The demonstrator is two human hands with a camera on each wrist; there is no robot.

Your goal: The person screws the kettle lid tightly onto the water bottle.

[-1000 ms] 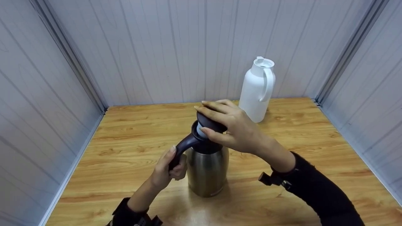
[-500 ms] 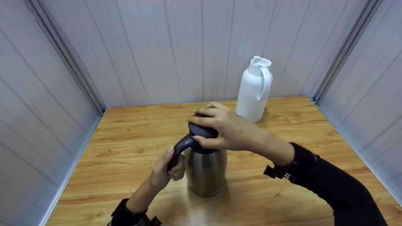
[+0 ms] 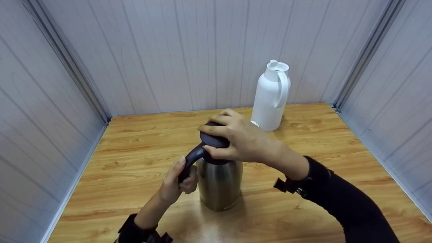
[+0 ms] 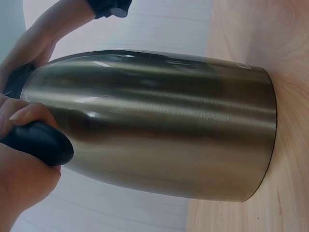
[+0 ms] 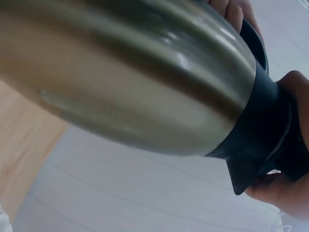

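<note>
Head view shows our steel flask [image 3: 220, 184] upright mid-table [image 3: 135, 141]. Our left hand [image 3: 175, 185] wraps its dark handle [image 3: 190, 162], and our right hand [image 3: 236, 140] curls round the lid [image 3: 212, 139]. We likely do best bracing the handle firmly and keeping the lid level while turning.

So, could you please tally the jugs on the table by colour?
Steel jug, with dark lid gripped by the right hand and handle held by the left hand: 1
White jug: 1
Total: 2
</note>
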